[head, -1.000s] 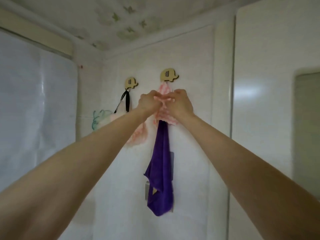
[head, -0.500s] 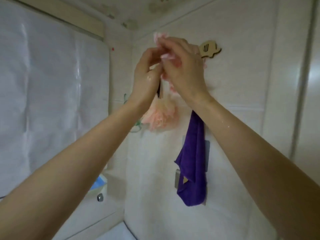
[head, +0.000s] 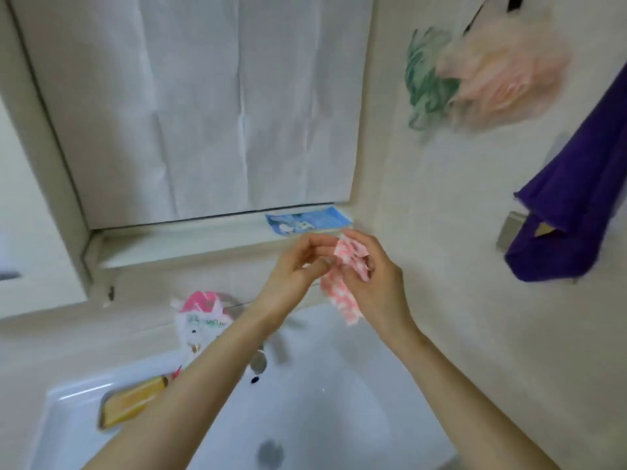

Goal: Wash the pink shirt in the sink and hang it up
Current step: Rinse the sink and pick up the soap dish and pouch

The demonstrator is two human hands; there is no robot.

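The pink shirt (head: pixel 342 293), a small pink cloth with white spots, hangs bunched between both hands above the back of the white sink (head: pixel 339 401). My right hand (head: pixel 376 283) grips its upper part with curled fingers. My left hand (head: pixel 298 266) pinches the cloth's left edge with thumb and fingertips. The shirt's lower end dangles just over the sink's rear rim. The wall hooks are out of view.
A purple towel (head: pixel 576 212) hangs on the right wall, with a pink mesh sponge (head: pixel 502 76) and a green one (head: pixel 424 76) above it. A yellow soap bar (head: pixel 132 401) lies on the sink's left rim beside a pink-and-white pouch (head: pixel 200 320). The faucet (head: pixel 259 361) stands behind my left forearm.
Both hands came down from the wall hook with the pink shirt to a spot over the sink. My view swung from the hooks down to the basin.
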